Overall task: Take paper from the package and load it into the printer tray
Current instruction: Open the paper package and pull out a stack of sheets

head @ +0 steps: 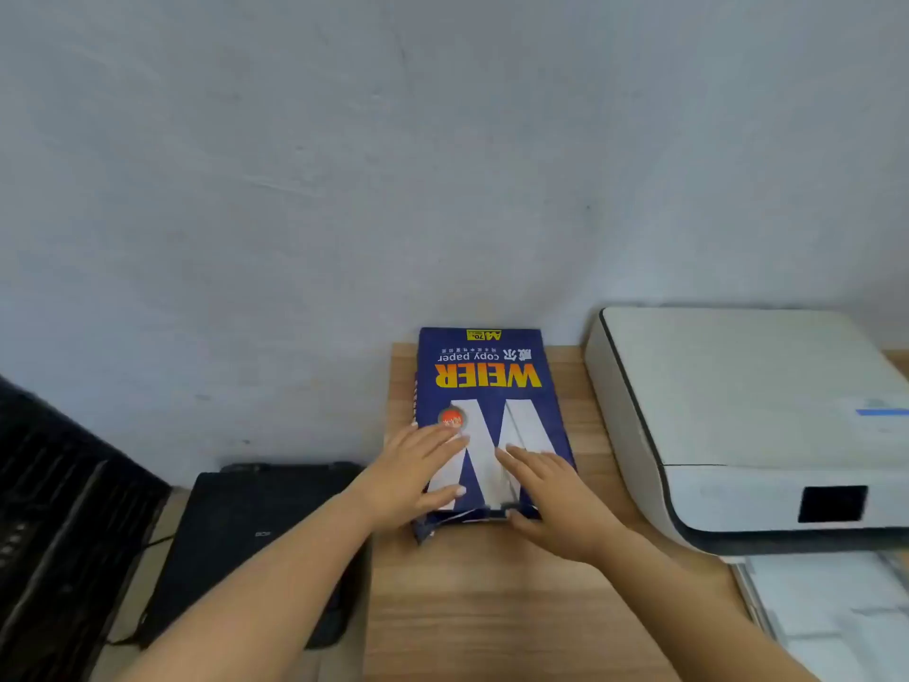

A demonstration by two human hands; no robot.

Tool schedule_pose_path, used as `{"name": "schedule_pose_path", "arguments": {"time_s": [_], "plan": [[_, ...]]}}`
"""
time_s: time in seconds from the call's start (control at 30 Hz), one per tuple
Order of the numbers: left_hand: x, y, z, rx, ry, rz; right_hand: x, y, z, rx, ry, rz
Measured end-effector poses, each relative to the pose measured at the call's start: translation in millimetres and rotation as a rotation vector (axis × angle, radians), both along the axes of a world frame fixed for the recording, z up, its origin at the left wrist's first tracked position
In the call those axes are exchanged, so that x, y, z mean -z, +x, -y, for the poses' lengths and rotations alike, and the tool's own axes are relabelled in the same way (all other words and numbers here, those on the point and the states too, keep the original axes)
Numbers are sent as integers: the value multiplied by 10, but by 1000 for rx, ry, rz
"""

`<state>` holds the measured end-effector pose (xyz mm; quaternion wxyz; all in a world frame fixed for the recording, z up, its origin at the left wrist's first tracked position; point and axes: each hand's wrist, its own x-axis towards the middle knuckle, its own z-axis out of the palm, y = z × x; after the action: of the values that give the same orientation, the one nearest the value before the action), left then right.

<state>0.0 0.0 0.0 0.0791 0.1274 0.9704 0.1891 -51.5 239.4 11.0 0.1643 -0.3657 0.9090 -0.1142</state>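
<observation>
A blue package of copy paper (484, 381) with a big white W lies on the wooden table (492, 607), its torn near end facing me. My left hand (418, 470) rests flat on the package's left side, fingers spread. My right hand (556, 494) lies on its right side, thumb hooked under the torn near edge. To the right stands a white printer (738, 425); its pulled-out paper tray (831, 617) shows at the lower right, pale inside.
A grey wall rises right behind the table. Left of the table, lower down, sits a black flat device (246, 534) with a cable. A dark slatted object (59, 524) fills the far left edge.
</observation>
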Motion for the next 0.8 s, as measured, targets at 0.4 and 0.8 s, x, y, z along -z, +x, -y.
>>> {"name": "schedule_pose_path", "arguments": {"time_s": [0.4,0.8], "plan": [[751,-484,-240,-131,-55,-163,689,-281,157,322,-346,-16],[806,-476,-225,-152,-33,-196,717,-317,98,433,-577,184]]}}
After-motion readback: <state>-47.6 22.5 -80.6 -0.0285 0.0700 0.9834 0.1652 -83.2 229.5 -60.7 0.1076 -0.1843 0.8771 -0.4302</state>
